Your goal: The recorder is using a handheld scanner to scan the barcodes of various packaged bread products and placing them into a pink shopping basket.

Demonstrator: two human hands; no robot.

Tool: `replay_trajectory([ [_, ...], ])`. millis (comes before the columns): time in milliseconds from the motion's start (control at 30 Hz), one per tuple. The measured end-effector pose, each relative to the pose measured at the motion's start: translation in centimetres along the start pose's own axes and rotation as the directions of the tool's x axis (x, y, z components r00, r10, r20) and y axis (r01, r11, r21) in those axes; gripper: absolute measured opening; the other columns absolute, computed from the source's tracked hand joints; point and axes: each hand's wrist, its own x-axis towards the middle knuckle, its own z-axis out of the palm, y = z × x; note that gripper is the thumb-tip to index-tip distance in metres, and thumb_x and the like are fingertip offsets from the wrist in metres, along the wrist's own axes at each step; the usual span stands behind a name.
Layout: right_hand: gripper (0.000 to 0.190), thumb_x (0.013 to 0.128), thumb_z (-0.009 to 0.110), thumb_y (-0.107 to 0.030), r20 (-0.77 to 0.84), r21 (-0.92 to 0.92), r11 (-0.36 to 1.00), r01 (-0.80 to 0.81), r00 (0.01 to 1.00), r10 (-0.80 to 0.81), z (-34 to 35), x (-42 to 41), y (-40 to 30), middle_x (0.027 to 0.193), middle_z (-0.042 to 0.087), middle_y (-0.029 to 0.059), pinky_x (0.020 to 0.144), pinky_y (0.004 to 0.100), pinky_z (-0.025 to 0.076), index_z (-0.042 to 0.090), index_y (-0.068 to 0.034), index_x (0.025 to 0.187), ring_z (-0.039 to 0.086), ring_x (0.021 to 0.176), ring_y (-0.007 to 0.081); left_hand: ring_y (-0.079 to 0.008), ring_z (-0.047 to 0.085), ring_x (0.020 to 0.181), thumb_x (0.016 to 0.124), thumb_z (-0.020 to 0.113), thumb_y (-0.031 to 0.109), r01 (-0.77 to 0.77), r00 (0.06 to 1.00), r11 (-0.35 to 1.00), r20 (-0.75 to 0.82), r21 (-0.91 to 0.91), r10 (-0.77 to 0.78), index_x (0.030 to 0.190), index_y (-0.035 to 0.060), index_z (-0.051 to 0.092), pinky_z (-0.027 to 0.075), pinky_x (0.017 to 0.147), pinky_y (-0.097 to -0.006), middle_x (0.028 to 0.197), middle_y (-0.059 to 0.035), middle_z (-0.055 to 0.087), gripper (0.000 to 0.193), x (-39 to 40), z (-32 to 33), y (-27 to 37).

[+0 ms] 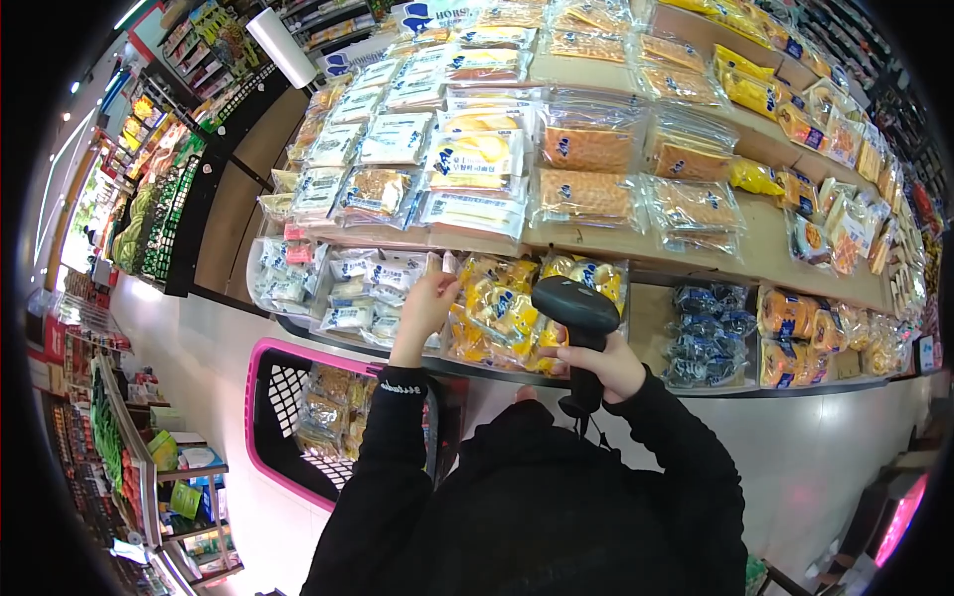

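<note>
My right hand grips the handle of a black handheld barcode scanner, its head pointing up over the front row of the display. A cord hangs below the handle. My left hand reaches over the border between two clear bins, fingertips together at a small pale upright piece; whether they pinch it cannot be made out. Left of that hand lie white-wrapped snack packs. To its right is a bin of yellow-printed bread packs, partly behind the scanner.
Tiers of bagged flat bread and white-packed toast rise behind. Dark-wrapped packs and orange buns sit front right. A black shopping basket with a pink rim stands below left, holding packaged goods. A plastic bag roll stands back left.
</note>
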Motion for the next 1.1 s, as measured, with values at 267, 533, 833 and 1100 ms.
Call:
replay_trajectory([
  [267,0.026,0.07,0.056,-0.002,0.026,0.036,0.996,-0.087,0.996,0.086,-0.5,3.4,1.3,0.087,0.048,0.0037,0.067,0.0271,0.046,0.046,-0.004,0.094,0.054,0.086,0.021,-0.0138,0.056,0.056,0.075,0.053,0.018,0.11,0.965,0.963,0.26,-0.246,-0.044,0.08,-0.0043,0.056,0.043,0.052,-0.0249,0.066,-0.0116,0.058,0.023,1.1,0.5,-0.5],
  [533,0.026,0.071,0.056,-0.003,0.049,0.092,0.989,-0.114,0.993,0.11,-0.7,4.2,1.7,0.089,0.049,0.0038,0.067,0.027,0.045,0.046,-0.004,0.095,0.055,0.083,0.0189,-0.0062,0.046,0.05,0.078,0.05,0.011,0.155,0.965,0.856,0.26,-0.494,-0.025,0.075,-0.0018,0.051,0.036,0.046,-0.0197,0.058,-0.0025,0.051,0.014,0.4,0.7,0.4],
  [833,0.029,0.072,0.056,-0.005,0.19,0.094,0.991,0.097,0.975,-0.113,0.9,0.4,-0.5,0.088,0.053,0.0064,0.063,0.0254,0.044,0.047,-0.003,0.099,0.054,0.072,0.0134,-0.0053,0.044,0.059,0.081,0.047,0.01,-0.164,0.986,0.705,-0.123,-0.69,0.11,0.082,0.0022,0.049,0.037,0.055,-0.0179,0.068,-0.0023,0.051,0.008,-0.8,-2.3,4.4],
  [1100,0.05,0.068,0.059,-0.004,0.454,-0.208,0.961,0.183,0.888,-0.071,2.6,-3.3,-2.8,0.109,0.046,0.0062,0.087,0.0298,0.033,0.039,-0.005,0.114,0.044,0.102,0.0162,-0.0188,0.047,0.067,0.082,0.043,0.017,-0.159,0.981,-0.3,-0.184,-0.941,0.057,0.078,0.0071,0.046,0.036,0.08,-0.0382,0.066,-0.0066,0.048,0.011,1.0,0.2,9.3],
])
